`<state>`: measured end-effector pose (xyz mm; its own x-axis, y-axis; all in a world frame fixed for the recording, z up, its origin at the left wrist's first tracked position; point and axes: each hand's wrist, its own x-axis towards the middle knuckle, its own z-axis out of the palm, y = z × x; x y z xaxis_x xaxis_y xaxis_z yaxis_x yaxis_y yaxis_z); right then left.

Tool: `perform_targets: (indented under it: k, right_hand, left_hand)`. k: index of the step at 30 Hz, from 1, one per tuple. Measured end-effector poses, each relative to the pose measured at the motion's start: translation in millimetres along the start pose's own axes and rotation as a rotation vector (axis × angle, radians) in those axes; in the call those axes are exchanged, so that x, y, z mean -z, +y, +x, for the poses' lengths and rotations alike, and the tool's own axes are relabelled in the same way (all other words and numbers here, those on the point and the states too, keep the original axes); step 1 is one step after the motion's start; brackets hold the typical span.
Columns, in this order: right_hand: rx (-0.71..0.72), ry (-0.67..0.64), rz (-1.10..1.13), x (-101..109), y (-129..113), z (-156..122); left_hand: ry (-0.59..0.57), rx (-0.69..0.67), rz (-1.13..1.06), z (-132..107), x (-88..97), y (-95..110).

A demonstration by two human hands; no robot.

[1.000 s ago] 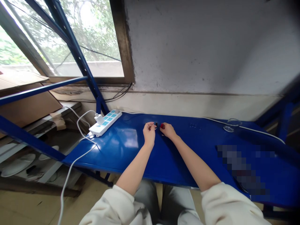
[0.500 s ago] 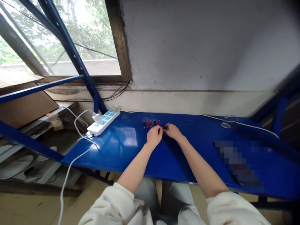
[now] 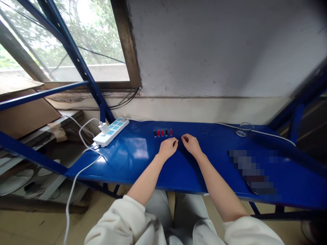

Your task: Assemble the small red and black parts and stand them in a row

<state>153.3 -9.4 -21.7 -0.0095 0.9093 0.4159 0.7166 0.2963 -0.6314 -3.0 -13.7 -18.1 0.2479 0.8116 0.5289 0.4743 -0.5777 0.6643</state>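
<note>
Several small red and black cylindrical pieces (image 3: pixel 162 133) stand in a row on the blue tabletop (image 3: pixel 127 170), with clear or metallic ends at the bottom. Just in front of the row is my left hand (image 3: pixel 168 147), its fingers curled in a pinch near the rightmost red piece (image 3: pixel 171 132). My right hand (image 3: pixel 191 144) hovers a short gap to the right, thumb and fingertips pressed together. Whatever is between the fingers of either hand is too small or hidden to name. Tiny clear pieces (image 3: pixel 204 131) lie farther right.
A white power strip (image 3: pixel 108 134) with a plugged-in charger (image 3: pixel 104 127) sits at the left end, its cable (image 3: pixel 74 185) hanging over the edge. Clear round items (image 3: pixel 241 133) lie back right, by a white cable (image 3: pixel 276 135). A dark pixelated object (image 3: pixel 251 173) lies front right.
My two hands have come apart slightly, the gap between their fingertips wider. The row of pieces looks the same. The whole view has shifted a little.
</note>
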Motion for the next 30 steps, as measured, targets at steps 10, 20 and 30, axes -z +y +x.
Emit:
perform_targets:
  k: [10, 20, 30]
  right_hand:
    - [0.042, 0.001, 0.011, -2.1, 3.8, -0.7]
    - [0.053, -0.009, 0.010, -4.5, 6.4, 0.1]
    - [0.061, -0.013, 0.008, -4.9, 5.2, -0.2]
  left_hand:
    - [-0.104, -0.023, 0.235, 0.8, 1.0, 0.7]
    - [-0.159, -0.019, 0.372, 1.0, 2.0, 1.9]
    - [-0.123, 0.035, 0.404, 1.8, 0.4, -1.4]
